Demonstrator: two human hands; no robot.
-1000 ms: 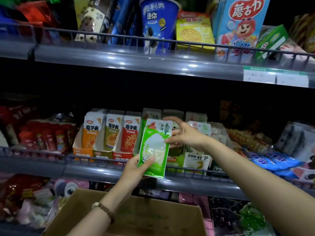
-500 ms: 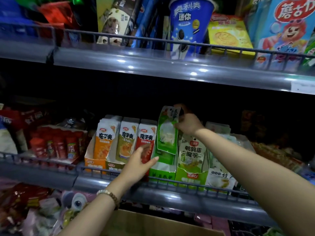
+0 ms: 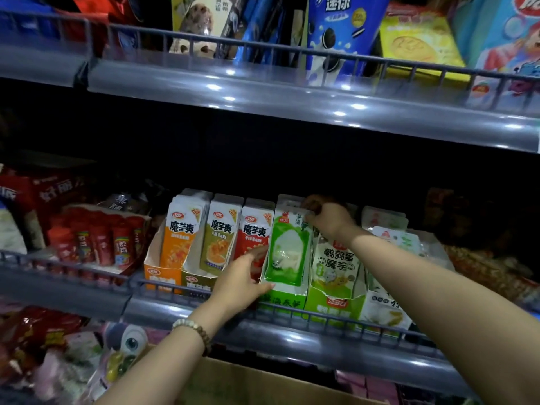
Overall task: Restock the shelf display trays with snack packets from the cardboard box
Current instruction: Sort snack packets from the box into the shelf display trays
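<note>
A green and white snack packet (image 3: 287, 252) stands upright in the green display tray (image 3: 282, 299) on the middle shelf. My right hand (image 3: 328, 219) pinches the packet's top edge from the right. My left hand (image 3: 241, 280) is at the packet's lower left corner, with its fingers touching the bottom edge. Orange, olive and red trays of packets (image 3: 216, 235) stand to the left of it. Only the top edge of the cardboard box (image 3: 257, 384) shows at the bottom of the view, under my arms.
A light green tray of packets (image 3: 336, 276) and a white tray (image 3: 385, 311) stand to the right. A wire rail (image 3: 321, 317) runs along the shelf front. Red bottles (image 3: 96, 244) sit at left. The upper shelf (image 3: 292, 103) overhangs, loaded with biscuit boxes.
The green packet went from in front of the shelf up and into the green tray. My right hand kept its top edge; my left hand let go, then returned to the lower corner.
</note>
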